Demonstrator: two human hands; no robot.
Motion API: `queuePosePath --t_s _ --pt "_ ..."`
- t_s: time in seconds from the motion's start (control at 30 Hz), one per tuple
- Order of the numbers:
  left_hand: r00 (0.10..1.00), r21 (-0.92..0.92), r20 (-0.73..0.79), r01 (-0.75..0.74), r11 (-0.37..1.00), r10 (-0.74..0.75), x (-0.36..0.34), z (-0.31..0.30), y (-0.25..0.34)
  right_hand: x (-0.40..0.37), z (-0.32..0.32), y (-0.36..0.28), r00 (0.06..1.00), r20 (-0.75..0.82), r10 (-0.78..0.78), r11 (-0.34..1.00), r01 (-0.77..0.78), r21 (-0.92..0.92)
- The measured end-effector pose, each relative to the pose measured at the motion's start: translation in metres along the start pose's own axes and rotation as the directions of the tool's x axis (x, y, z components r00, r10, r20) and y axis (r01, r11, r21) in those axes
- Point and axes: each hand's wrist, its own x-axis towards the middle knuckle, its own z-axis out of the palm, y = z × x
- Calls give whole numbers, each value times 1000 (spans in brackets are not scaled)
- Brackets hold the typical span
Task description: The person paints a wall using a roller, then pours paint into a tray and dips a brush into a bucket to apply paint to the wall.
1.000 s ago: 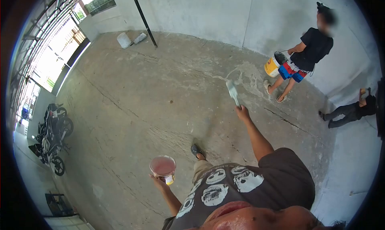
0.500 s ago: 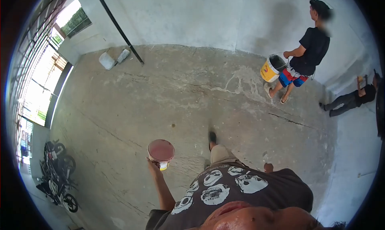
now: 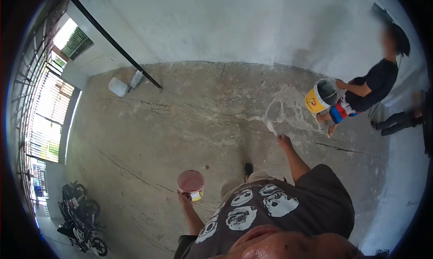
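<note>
Low in front of me to the left, my left hand (image 3: 184, 198) is closed on the side of a small round pail (image 3: 196, 195). The pail has a dull reddish round top and a yellow-and-white label. My right hand (image 3: 284, 142) reaches forward, fingers wrapped round the near end of a pale, narrow tool (image 3: 269, 125). Motion blurs that tool, and I cannot tell its exact kind. Beyond it, a co-worker (image 3: 376, 80) in a dark shirt grips the rim of a yellow-and-white bucket (image 3: 317, 101), dark grey inside.
Cracked concrete floor (image 3: 149, 132) runs to a pale wall (image 3: 203, 29). A black pole (image 3: 112, 40) slants down near pale blocks (image 3: 118, 87). Motorcycles (image 3: 81, 218) stand by the barred gate (image 3: 47, 119) on the left. A second person (image 3: 397, 121) is at the far right.
My right hand has come up from beside my body and stretched forward with the pale tool. The co-worker has turned and leaned over the yellow bucket. The pail stays in my left hand.
</note>
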Motion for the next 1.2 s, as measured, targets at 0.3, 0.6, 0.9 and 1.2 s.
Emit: queuePosePath --t_s 0.3,0.6,0.9,1.2 --pt "987 377 -85 161 912 -139 95 66 -5 136 -35 -124 998 -58 31 962 -14 273" --pt "853 856 517 -516 35 -74 202 306 148 142 94 62 977 69 203 895 -156 -417" --pt "808 761 583 -580 289 86 320 433 268 224 72 -49 849 162 503 863 -485 -142" --pt "988 -181 -30 -151 972 148 405 605 384 471 77 -245 896 -151 418 908 -414 55"
